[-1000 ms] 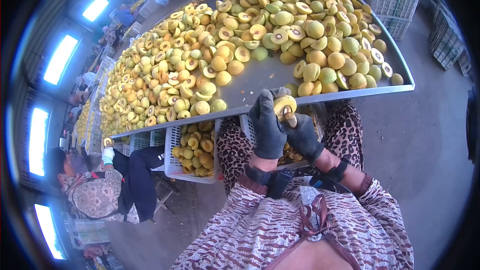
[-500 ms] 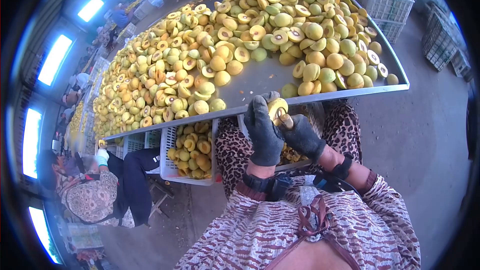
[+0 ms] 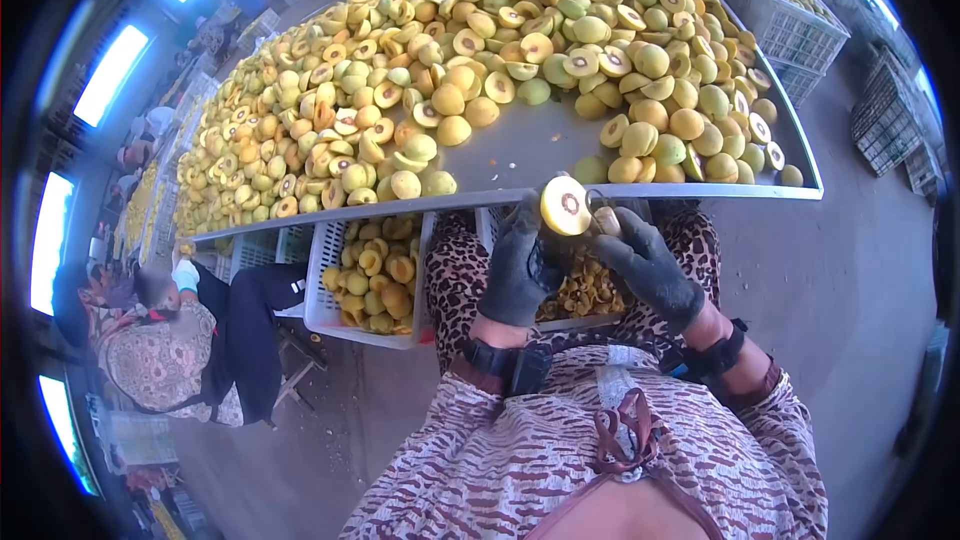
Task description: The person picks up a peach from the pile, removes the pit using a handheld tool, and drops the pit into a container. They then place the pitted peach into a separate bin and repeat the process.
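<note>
So the left hand has its fingers gripping 1 cut fruit, by the near edge of the table. Right hand's fingers are wrapped round a tool, same edge. Big fruit pile on that table.

Left hand partly hidden behind fruit half; tool handle partly covered by right hand
</note>
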The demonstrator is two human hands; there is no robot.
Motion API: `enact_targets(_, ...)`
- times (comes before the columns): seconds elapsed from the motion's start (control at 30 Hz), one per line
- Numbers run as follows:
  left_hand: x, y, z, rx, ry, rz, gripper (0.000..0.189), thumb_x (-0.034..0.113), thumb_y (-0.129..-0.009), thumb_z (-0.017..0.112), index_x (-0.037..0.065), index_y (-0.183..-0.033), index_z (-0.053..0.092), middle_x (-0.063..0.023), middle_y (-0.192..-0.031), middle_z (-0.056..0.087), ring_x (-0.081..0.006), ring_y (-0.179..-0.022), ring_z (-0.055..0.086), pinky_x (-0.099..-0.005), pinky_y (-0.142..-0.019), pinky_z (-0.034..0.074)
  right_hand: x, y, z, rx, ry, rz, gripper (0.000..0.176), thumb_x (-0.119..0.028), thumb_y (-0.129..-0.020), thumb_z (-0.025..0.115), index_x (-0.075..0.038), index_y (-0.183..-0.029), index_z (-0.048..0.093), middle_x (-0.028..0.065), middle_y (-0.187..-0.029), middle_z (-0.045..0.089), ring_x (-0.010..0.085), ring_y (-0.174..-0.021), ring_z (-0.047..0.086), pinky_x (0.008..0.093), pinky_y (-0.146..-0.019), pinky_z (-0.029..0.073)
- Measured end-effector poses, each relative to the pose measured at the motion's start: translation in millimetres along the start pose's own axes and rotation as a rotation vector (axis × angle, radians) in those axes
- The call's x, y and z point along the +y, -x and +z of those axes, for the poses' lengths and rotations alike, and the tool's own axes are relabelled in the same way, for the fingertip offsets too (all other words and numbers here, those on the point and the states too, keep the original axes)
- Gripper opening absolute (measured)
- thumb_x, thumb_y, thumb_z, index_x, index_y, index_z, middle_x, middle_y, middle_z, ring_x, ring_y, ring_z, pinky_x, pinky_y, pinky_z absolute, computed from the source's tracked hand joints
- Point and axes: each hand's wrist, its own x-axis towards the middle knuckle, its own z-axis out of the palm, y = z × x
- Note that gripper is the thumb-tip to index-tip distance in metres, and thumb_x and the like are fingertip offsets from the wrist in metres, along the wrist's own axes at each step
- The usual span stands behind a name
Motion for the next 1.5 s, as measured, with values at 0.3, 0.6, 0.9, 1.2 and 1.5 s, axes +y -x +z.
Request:
enact_targets(0.3,-38.0,-12.8,-33.6,0.045,-0.456,0.019,0.07,0.058,-0.099,0.038,-0.007,-0.116,0.057,-0.0169,-0.109,0.065,-0.0247,-0.096,0.066,-0.0352,-0.085,0.056,-14.3,12.7,-3.4,-0.127,0.531,-0.057,0.025,-0.023,-0.092,0.064,0.0,-0.088,0.056,0.021,-0.069,0.061,0.0376,-0.063,0.061,0.0432,-0.058,0.045)
enact_targets(0.6,-26.5,-11.0,-28.5,0.205,0.014,-0.236,0.06,0.051,-0.101,0.042,-0.006,-0.107,0.061,-0.0149,-0.098,0.068,-0.0216,-0.088,0.068,-0.032,-0.08,0.057,-7.9,1.1,-7.6,-0.243,0.664,-0.113,0.027,-0.027,-0.094,0.061,-0.001,-0.086,0.055,0.0251,-0.069,0.06,0.0461,-0.068,0.06,0.0516,-0.058,0.045)
enact_targets(0.9,-17.7,-26.9,-26.0,-0.187,-0.685,-0.105,0.051,0.043,-0.104,0.041,-0.003,-0.112,0.062,-0.008,-0.091,0.068,-0.0118,-0.082,0.065,-0.0244,-0.077,0.053,-60.8,-15.3,-32.4,-0.705,0.434,0.671,0.041,-0.039,-0.1,0.052,0.0,-0.091,0.062,0.0035,-0.063,0.055,0.0115,-0.053,0.052,0.0287,-0.05,0.044)
enact_targets(1.2,5.6,-7.7,12.1,0.196,-0.081,0.251,0.049,0.044,-0.103,0.043,-0.001,-0.096,0.062,-0.0113,-0.086,0.066,-0.0194,-0.076,0.066,-0.0299,-0.071,0.055,0.9,4.3,24.5,-0.357,-0.386,0.38,0.026,-0.032,-0.099,0.054,-0.006,-0.104,0.055,-0.0068,-0.07,0.048,0.0028,-0.053,0.04,0.019,-0.046,0.03)
enact_targets(1.5,41.9,-17.1,61.3,0.095,-0.77,0.883,0.021,0.011,-0.094,0.053,-0.003,-0.081,0.061,-0.0129,-0.077,0.065,-0.0241,-0.073,0.064,-0.0347,-0.068,0.052,-40.2,9.2,25.9,-0.31,-0.378,0.178,0.025,-0.025,-0.1,0.052,-0.003,-0.111,0.057,-0.0032,-0.093,0.054,0.0055,-0.083,0.047,0.0227,-0.071,0.041)
